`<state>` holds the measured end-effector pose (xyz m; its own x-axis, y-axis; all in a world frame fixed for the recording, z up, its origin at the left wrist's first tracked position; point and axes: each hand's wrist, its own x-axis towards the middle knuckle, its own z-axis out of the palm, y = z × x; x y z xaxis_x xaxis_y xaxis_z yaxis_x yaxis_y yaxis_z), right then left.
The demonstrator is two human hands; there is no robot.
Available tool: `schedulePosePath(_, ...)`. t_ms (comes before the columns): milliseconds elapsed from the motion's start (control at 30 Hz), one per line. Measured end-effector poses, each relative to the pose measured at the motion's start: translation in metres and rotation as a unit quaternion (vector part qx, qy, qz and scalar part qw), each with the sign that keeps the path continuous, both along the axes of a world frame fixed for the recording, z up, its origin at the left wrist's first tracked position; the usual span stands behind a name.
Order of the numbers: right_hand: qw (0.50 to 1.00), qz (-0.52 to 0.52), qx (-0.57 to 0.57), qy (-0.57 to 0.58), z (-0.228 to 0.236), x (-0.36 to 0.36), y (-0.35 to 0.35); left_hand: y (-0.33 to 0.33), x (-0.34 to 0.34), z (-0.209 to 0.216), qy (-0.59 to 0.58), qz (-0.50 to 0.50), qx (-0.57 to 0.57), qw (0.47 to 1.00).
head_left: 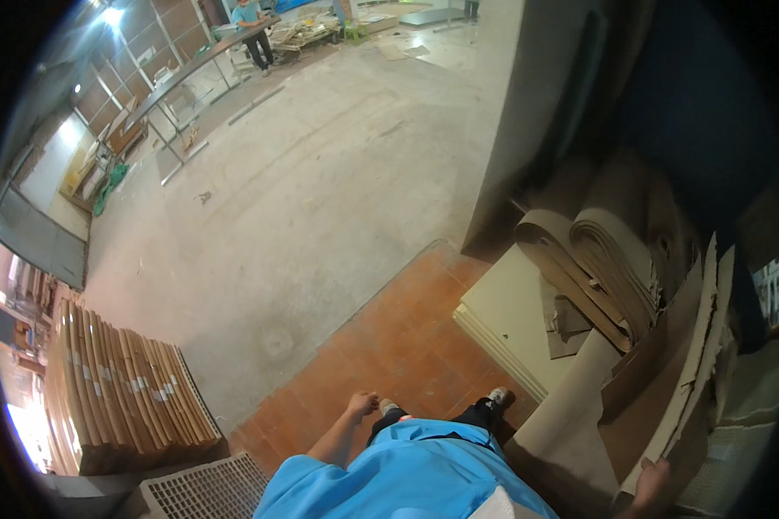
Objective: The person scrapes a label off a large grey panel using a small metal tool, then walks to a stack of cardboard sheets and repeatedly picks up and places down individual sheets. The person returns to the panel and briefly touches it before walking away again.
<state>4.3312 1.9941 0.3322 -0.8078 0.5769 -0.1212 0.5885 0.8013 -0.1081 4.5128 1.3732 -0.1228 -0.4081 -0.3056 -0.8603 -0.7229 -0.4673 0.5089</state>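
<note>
My right hand point(652, 486) is closed on the near end of a tall cardboard sheet point(679, 402) with a ragged edge, standing at the right. Beside that sheet, more brown cardboard point(636, 402) leans, and large folded rolls of cardboard point(610, 229) rise behind. My left hand point(363, 403) hangs in front of my body over the tiled floor, its fingers curled in with nothing visible in them. A pale corner of some flat piece point(502, 506) shows against my blue shirt at the lower edge; what it belongs to is hidden.
Cream-coloured panels point(511, 311) lie stacked on the orange tiles point(389, 346). At the left stand many bundled flat cardboard pieces point(134, 381), near a white grid crate point(208, 489). A wall edge point(511, 121) rises ahead. Far off, a person point(249, 30) stands by a long table point(203, 60).
</note>
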Motion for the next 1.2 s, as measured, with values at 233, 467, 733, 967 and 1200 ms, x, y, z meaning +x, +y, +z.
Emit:
schedulePosePath(233, 0.995, 0.091, -0.016, 0.036, -0.024, 0.011, -0.151, -0.128, 0.055, 0.016, 0.031, 0.045, -0.031, 0.998)
schedulePosePath(467, 0.952, 0.261, 0.022, -0.161, -0.119, 0.014, -0.335, -0.233, 0.043, 0.05, 0.077, 0.048, 0.021, 0.996)
schedulePosePath(733, 0.929, 0.29, -0.025, -0.231, -0.164, 0.022, -0.5, -0.427, -0.003, 0.054, 0.066, 0.016, -0.051, 0.996)
schedulePosePath(967, 0.959, 0.265, 0.014, -0.098, -0.144, -0.016, -0.643, -0.592, -0.015, 0.046, -0.013, -0.012, -0.102, 0.995)
schedulePosePath(1200, 0.947, 0.288, -0.09, -0.114, -0.146, -0.043, -0.825, -0.678, -0.017, 0.048, 0.05, 0.09, 0.002, 0.995)
